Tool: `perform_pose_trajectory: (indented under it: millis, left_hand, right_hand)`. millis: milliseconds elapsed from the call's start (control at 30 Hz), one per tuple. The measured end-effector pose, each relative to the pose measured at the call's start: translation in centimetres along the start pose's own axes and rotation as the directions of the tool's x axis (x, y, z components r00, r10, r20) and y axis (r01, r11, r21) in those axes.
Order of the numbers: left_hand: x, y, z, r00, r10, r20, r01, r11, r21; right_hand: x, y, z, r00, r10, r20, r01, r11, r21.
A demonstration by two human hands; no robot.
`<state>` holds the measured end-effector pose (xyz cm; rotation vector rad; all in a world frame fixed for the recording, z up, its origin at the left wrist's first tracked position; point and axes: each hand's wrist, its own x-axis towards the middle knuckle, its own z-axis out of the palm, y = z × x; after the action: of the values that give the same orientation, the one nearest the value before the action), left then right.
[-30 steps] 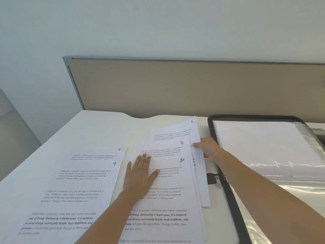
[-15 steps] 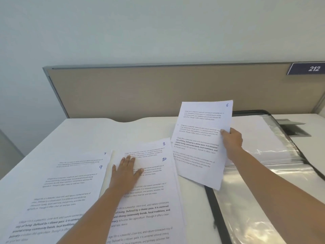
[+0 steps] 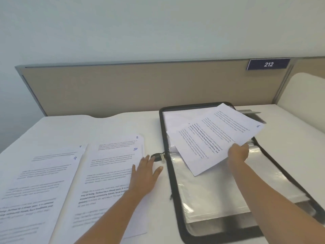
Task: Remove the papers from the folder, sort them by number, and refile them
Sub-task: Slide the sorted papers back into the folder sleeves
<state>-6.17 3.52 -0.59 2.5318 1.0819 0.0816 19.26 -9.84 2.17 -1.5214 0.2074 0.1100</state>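
A black zip folder (image 3: 175, 199) with clear plastic sleeves lies open on the right of the white desk. My right hand (image 3: 238, 152) pinches the lower edge of the sheet marked 6 (image 3: 211, 136) and holds it tilted above the folder. My left hand (image 3: 145, 173) lies flat, fingers spread, on the right edge of the sheet marked 10 (image 3: 109, 176), near the folder's zip pull. Sheet 8 (image 3: 123, 140) peeks out under sheet 10. Further left, sheet 9 (image 3: 38, 182) lies over sheet 7 (image 3: 70, 149).
A beige partition (image 3: 123, 88) with a blue plate reading 212 (image 3: 268, 64) closes off the back of the desk (image 3: 79, 127). A white stack of paper (image 3: 174, 118) sits in the folder's upper half. A grey flat object (image 3: 249, 112) lies behind the folder.
My right hand lifted sheet 6 off the desk and carried it right, over the open folder. My left hand slid right along sheet 10 toward the folder's edge. The view swung right.
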Motion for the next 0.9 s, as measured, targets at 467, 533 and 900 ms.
perform_pose_trajectory:
  millis: [467, 533, 900]
  left_hand:
    - [-3.0, 14.5, 5.4, 0.995, 0.046, 0.087, -0.051, 0.997, 0.059]
    - [-3.4, 16.3, 6.2, 0.996, -0.015, 0.086, 0.01, 0.998, 0.059]
    - [-4.8, 23.9, 9.8, 0.988, -0.149, 0.032, 0.146, 0.987, 0.061]
  right_hand:
    - [4.5, -0.7, -14.7, 0.954, 0.086, 0.287, 0.024, 0.932, -0.361]
    - [5.4, -1.0, -16.1, 0.953, 0.088, 0.289, 0.033, 0.92, -0.39]
    - [11.2, -2.0, -22.5, 0.973, -0.023, 0.231, 0.09, 0.955, -0.282]
